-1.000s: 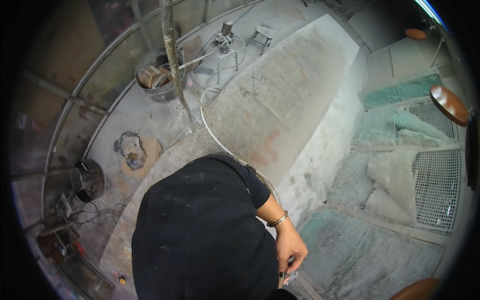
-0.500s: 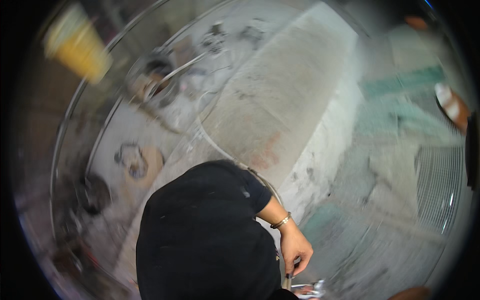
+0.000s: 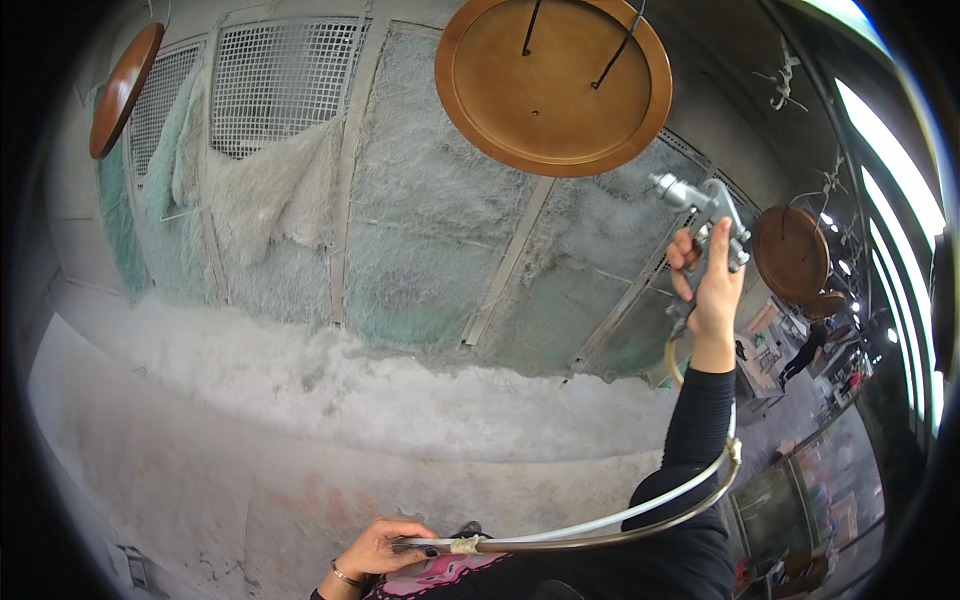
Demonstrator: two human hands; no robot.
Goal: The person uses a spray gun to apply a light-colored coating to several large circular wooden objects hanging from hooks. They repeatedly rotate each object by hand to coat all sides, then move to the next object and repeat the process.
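My right hand point(image 3: 708, 290), raised at the right, is wrapped round a silver spray gun point(image 3: 700, 200). The gun's nozzle points up and left, toward the underside of a round copper-coloured disc point(image 3: 555, 95) hanging from thin dark rods. Gun and disc are apart. Low in the middle, my left hand point(image 3: 385, 547), with a bracelet at the wrist, grips a pair of hoses point(image 3: 610, 528), one pale and one brownish. These curve right and up along my right forearm toward the gun.
More copper-coloured discs hang at the far left point(image 3: 127, 92) and at the right point(image 3: 791, 254). Behind is a dusty wall of filter panels point(image 3: 430, 280) with a white grid point(image 3: 287, 80). White powder point(image 3: 400, 400) covers the ledge below. A distant person point(image 3: 803, 352) stands at the right.
My view has swung up from the dusty floor to the hanging discs and filter wall. The spray gun in my raised right hand is now in plain sight. My left hand now shows at the lower middle.
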